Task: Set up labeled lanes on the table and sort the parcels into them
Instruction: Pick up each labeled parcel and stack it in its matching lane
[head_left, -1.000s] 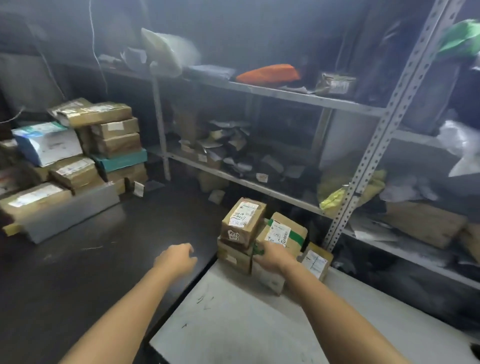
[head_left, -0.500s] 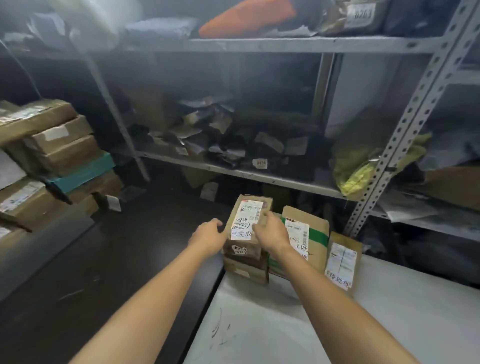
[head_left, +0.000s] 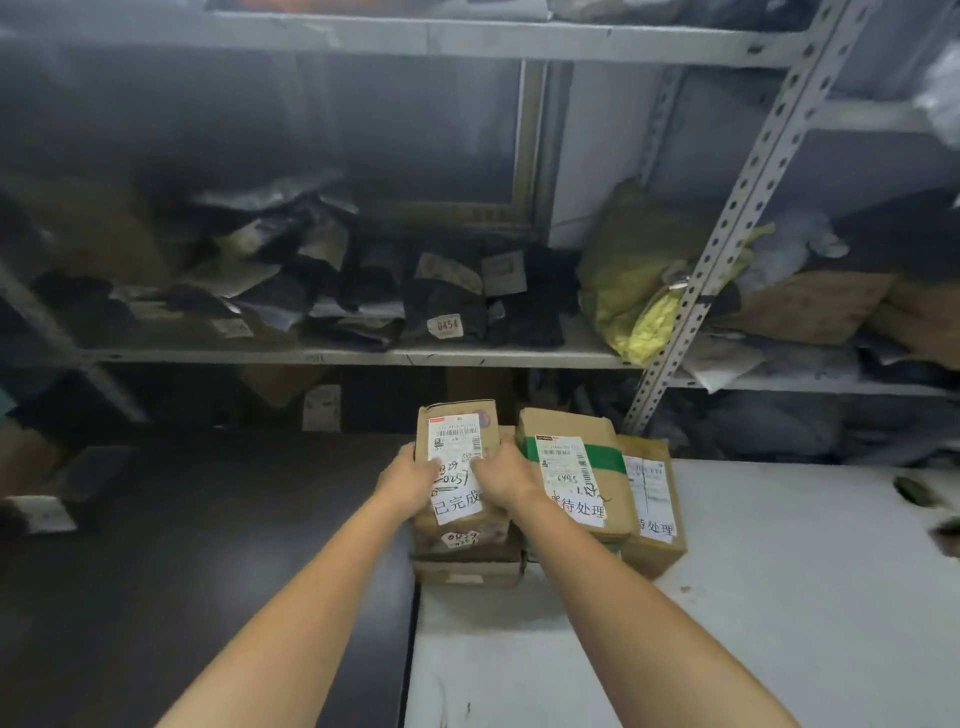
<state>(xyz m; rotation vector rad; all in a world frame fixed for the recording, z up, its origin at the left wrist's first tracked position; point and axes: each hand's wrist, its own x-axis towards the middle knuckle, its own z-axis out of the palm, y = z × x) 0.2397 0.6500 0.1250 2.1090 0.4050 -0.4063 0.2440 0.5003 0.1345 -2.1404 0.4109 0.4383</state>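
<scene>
A small brown parcel (head_left: 457, 415) with a white shipping label and a handwritten tag sits on top of a stack of parcels (head_left: 467, 551) at the far left corner of the white table (head_left: 753, 597). My left hand (head_left: 410, 478) grips its left side and my right hand (head_left: 501, 475) grips its right side, thumbs on the label. Beside it to the right stands a parcel with green tape (head_left: 576, 467), and further right a lower parcel with a white label (head_left: 652, 499).
A dark table (head_left: 182, 571) adjoins the white one on the left. Behind runs a metal rack (head_left: 363, 356) crammed with dark mailer bags, a yellow bag (head_left: 634, 291) and cardboard boxes. A perforated upright (head_left: 727, 228) rises just behind the parcels.
Both hands came together onto the top parcel: the left moved in from the dark table, the right shifted left from the green-taped parcel. The camera moved closer and tilted down.
</scene>
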